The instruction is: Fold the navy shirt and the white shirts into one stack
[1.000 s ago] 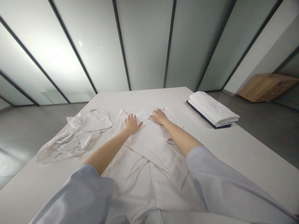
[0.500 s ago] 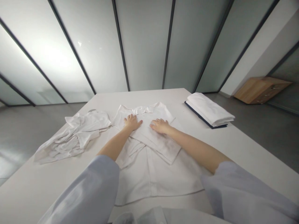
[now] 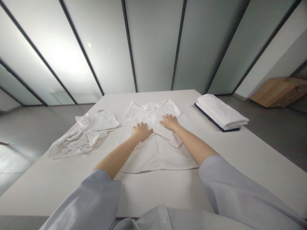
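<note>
- Left hand (image 3: 142, 131) and right hand (image 3: 169, 122) lay spread, gripping nothing
- White shirt (image 3: 148, 159) lay under both palms
- It seemed light, limp, easily creased, best held at its 2 shoulders, beyond the fingers

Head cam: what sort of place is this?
Probably an office or similar indoor workroom: frosted panels in dark frames, a wooden cabinet and a large white table.
</note>
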A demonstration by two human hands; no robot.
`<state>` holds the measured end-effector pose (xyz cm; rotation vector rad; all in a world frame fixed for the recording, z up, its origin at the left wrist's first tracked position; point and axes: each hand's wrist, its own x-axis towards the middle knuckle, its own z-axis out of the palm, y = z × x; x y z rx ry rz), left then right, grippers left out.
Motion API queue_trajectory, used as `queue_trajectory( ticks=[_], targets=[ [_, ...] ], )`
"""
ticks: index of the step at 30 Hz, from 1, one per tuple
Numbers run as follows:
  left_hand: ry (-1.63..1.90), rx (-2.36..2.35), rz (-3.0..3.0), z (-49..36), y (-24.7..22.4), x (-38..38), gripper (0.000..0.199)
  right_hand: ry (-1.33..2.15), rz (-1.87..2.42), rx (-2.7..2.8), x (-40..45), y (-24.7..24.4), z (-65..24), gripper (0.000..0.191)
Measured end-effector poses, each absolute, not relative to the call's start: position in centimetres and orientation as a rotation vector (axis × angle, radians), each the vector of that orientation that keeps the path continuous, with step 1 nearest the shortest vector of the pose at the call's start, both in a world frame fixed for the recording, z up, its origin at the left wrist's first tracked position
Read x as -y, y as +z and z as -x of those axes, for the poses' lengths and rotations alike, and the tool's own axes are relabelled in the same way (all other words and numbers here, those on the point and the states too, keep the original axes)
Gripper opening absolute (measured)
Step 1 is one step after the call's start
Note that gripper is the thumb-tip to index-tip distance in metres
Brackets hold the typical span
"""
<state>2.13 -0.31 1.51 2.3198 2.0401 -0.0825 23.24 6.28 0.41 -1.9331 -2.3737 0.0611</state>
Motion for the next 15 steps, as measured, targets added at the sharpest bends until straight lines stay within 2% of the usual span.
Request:
queue_trajectory(
  ticks=[4, 7, 10, 15],
  targets=[
    [-0.072, -2.039, -2.322, -1.8, 0.8, 0.1, 0.081, -0.082, 1.807, 2.362, -5.8, 0.2, -23.7, 0.044],
    [-0.061, -2.014, -2.335, -1.5, 0.5, -0.5, 0.081, -0.106, 1.736, 2.39, -4.9, 0.3, -24.2, 0.039],
    [0.003, -2.006, -2.368, -1.3, 0.4, -0.8, 0.077, -0.099, 1.712, 2.42, -3.7, 0.5, -24.7, 0.04],
    [0.204, -2.064, -2.415, -1.2, 0.9, -0.3, 0.057, -0.025, 1.689, 2.442, -1.2, 0.1, -24.8, 0.039]
  ],
)
